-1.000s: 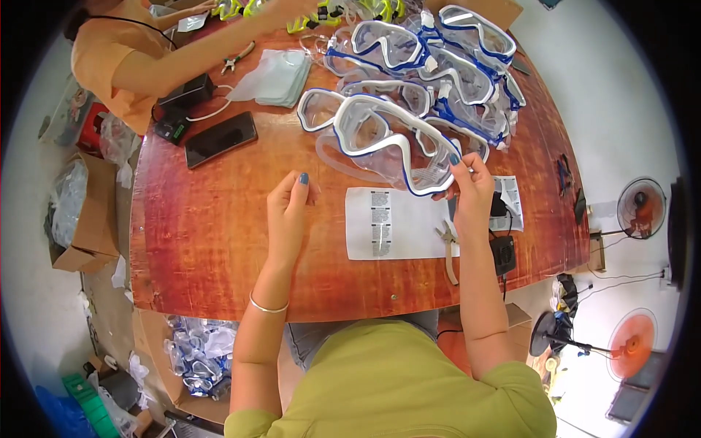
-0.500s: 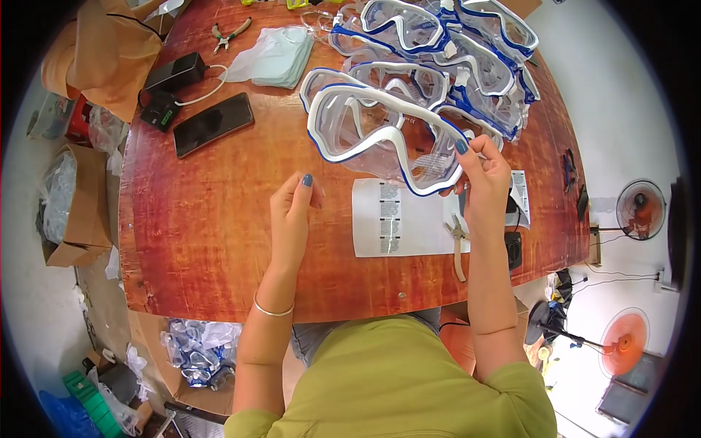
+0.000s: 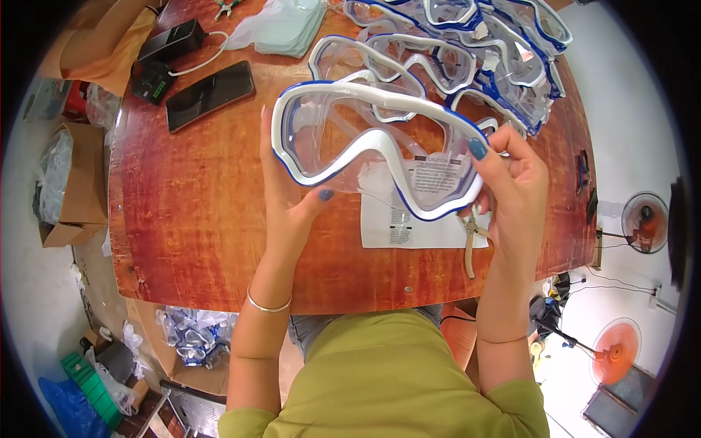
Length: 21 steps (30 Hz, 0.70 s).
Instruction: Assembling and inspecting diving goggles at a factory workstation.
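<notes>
A diving mask (image 3: 376, 139) with a white frame and blue edging is held up over the reddish-brown bench (image 3: 190, 219), lens side slanting toward the view. The right hand (image 3: 517, 175) grips its right end, thumb on the front of the frame; the other fingers are partly hidden behind it. The left hand (image 3: 283, 197) is open at the other end, thumb apart below the lower rim, most of its fingers covered by the frame — whether it touches the mask I cannot tell.

Through the clear lens a block of small print shows, and it is unclear if this belongs to the mask or to the white printed sheet (image 3: 431, 232) lying beneath. Pliers (image 3: 469, 252) rest across that sheet's right edge, one handle running out of sight behind the right wrist. Farther back, a pile of masks (image 3: 491, 79) overlaps so heavily that single frames are hard to separate, and its top is cut off by the upper edge.

At the left lie a dark phone (image 3: 210, 96), a black adapter (image 3: 171, 44) with a white cable, and a stack of pale sheets (image 3: 288, 33), also cropped. A co-worker's orange sleeve (image 3: 106, 62) enters at the upper left, the hand out of frame. Below the bench, a carton holds more masks (image 3: 196, 339) — too jumbled to count.
</notes>
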### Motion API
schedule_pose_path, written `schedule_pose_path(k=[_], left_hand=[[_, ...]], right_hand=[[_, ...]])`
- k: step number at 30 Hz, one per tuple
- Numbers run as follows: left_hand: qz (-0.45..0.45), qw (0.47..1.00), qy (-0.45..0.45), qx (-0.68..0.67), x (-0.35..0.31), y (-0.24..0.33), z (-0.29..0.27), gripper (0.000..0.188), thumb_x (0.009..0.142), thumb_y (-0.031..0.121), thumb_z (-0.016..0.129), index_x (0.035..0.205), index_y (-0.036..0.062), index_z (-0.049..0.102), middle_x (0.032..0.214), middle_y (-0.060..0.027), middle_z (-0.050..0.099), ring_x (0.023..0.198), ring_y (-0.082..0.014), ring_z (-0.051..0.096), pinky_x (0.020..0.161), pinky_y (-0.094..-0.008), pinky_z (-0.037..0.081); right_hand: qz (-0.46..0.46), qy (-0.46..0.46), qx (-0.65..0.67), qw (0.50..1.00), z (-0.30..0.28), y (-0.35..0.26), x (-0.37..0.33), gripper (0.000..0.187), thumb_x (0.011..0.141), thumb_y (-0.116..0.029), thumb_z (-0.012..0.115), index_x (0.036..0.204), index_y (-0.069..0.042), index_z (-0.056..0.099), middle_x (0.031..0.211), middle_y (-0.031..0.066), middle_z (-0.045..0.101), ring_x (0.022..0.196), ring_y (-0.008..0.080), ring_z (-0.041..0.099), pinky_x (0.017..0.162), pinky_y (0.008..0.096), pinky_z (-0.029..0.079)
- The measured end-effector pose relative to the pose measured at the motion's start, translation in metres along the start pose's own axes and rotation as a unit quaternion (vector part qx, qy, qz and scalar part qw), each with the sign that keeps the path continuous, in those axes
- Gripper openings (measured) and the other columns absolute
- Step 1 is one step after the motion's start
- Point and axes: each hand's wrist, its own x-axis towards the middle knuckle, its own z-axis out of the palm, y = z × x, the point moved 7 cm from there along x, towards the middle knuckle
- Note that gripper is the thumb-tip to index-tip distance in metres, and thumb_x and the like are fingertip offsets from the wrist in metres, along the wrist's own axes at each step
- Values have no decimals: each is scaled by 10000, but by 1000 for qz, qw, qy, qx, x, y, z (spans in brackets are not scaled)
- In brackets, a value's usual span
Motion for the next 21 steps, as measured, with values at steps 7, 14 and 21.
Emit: schedule_pose_path(k=[7,14,21], left_hand=[[14,1000,26,1,-1,3,-6,1090,652,365,767,1427,54,65,1433,-126,213,1317,-253,253,1083,-388,226],[8,999,32,4,-2,-2,-9,1082,663,363,757,1430,62,56,1438,-127,202,1319,-253,252,1083,-391,227],[22,998,35,45,-7,2,-10,993,702,184,730,1431,70,67,1463,-98,147,1327,-231,234,1075,-380,248]], right_hand=[[5,37,-30,999,4,-8,-2,232,796,-194,660,703,-48,506,479,-37,463,390,17,373,361,185,269],[-5,33,-46,998,6,-8,0,230,800,-195,656,700,-56,503,482,-48,457,404,5,362,377,183,243],[1,-24,-11,1000,7,22,19,237,862,-263,595,782,-57,512,545,-57,465,459,2,352,424,178,235]])
